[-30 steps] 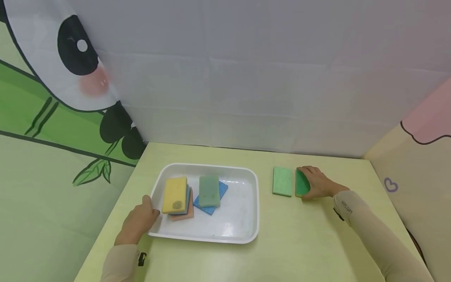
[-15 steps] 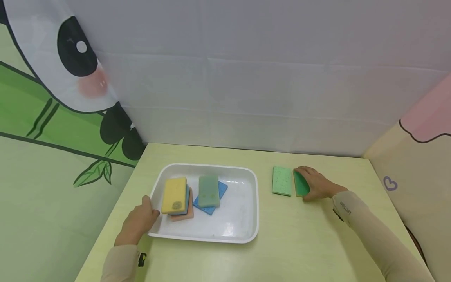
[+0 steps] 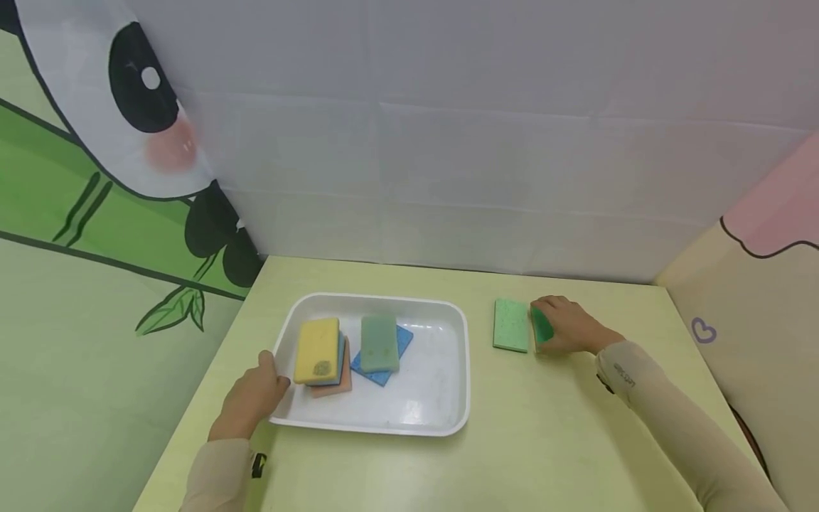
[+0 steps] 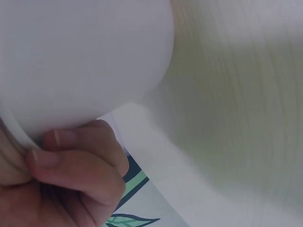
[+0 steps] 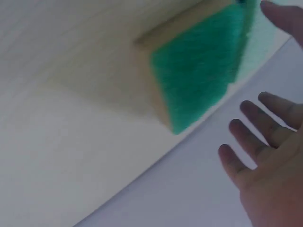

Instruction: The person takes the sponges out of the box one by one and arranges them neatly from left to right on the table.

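Observation:
My left hand point(image 3: 252, 393) grips the left rim of a white tray point(image 3: 435, 419); the left wrist view shows its curled fingers point(image 4: 80, 177) at the rim. A yellow sponge point(image 3: 316, 348) tops a small stack inside, beside a grey-green sponge point(image 3: 379, 345) that lies across a blue one point(image 3: 405, 341). Right of the tray, a light green sponge point(image 3: 511, 325) lies on the table. Just beside it is a sponge with a dark green scouring face point(image 5: 196, 71), partly hidden by my right hand point(image 3: 569, 326) in the head view. The right wrist view shows that hand's fingers spread, apart from this sponge.
The pale yellow table point(image 3: 499, 462) meets a white sheet wall point(image 3: 448, 178) at the back. A decorated panel point(image 3: 755, 341) stands close along the right edge, and a painted green wall point(image 3: 96, 370) is at the left.
The dark-green-faced sponge has shifted slightly left, toward the light green one, with my right hand. It looked tilted half a second ago. My left hand stays on the tray rim.

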Tool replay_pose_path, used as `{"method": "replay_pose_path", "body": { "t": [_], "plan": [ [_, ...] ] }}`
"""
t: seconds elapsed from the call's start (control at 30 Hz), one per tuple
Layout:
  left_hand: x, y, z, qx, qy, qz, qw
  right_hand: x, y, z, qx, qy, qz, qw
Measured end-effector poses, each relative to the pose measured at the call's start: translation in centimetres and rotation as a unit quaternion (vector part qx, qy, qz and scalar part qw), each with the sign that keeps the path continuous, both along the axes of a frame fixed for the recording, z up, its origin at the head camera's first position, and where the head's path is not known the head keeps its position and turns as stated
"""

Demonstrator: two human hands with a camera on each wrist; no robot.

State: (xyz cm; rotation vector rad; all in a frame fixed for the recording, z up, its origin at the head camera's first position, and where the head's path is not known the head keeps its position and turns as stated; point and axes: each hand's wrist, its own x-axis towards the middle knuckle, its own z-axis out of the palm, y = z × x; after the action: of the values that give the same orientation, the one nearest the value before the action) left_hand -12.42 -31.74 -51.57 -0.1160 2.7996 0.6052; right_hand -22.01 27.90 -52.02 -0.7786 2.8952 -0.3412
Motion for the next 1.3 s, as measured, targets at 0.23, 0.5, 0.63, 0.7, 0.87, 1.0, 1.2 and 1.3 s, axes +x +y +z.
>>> {"method": "replay_pose_path", "body": {
  "t": [0.23,0.5,0.63,0.7,0.87,1.0,1.2,1.3],
  "plan": [
    [0.0,-0.2,0.0,0.001,-0.001,-0.004,1.0000,0.9,-3.8,2.8,0.014,0.018,-0.009,1.000],
    [0.1,-0.7,0.2,0.001,-0.007,-0.002,1.0000,1.9,-10.3,5.7,-0.001,0.008,-0.002,1.000],
    [0.1,-1.0,0.0,-0.002,-0.005,-0.005,1.0000,2.6,-13.7,6.7,0.006,0.014,0.014,1.000],
    [0.1,-1.1,-0.1,-0.004,0.000,-0.008,1.0000,2.9,-15.4,7.1,0.011,0.023,0.025,0.999],
    [0.1,-1.5,-0.2,-0.005,0.007,-0.009,0.9999,3.4,-20.0,7.5,0.016,0.033,0.060,0.997],
    [0.1,-1.4,0.0,0.000,0.010,-0.008,0.9999,3.6,-23.4,7.4,0.024,0.026,0.086,0.996],
    [0.0,-1.5,-0.2,0.002,0.008,-0.006,1.0000,3.9,-27.3,7.6,0.043,0.034,0.119,0.991],
    [0.0,-1.7,-0.3,0.001,0.010,-0.003,0.9999,4.0,-29.0,7.8,0.035,0.034,0.132,0.990]
  ]
}}
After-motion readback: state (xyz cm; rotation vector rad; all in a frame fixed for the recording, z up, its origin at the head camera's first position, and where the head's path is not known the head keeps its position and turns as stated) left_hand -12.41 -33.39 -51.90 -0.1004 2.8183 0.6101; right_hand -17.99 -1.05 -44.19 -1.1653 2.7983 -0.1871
